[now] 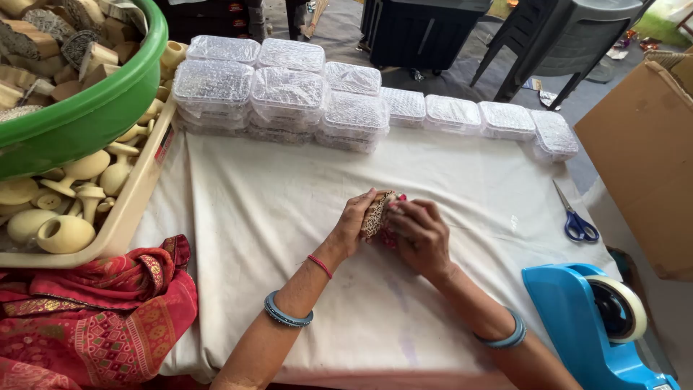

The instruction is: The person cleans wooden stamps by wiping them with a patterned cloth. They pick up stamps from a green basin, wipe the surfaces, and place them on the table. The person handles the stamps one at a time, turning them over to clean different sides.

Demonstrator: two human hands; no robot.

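Both my hands meet at the middle of a table covered with a white cloth [289, 209]. Between them sits a small carved wooden block [375, 213] with a patterned face and a bit of pink showing at its edge. My left hand [354, 224] cups the block from the left. My right hand [420, 235] covers it from the right, fingers curled over it. Each wrist wears a blue bangle, and the left one also has a red thread.
Bubble-wrapped packets [289, 97] are stacked along the table's far edge. A green tub [108, 101] of carved blocks and a beige tray [137, 195] of wooden handles stand at left. Blue-handled scissors [575, 217], a blue tape dispenser [592, 325], a cardboard box [642, 152] and a red cloth [94, 318] are nearby.
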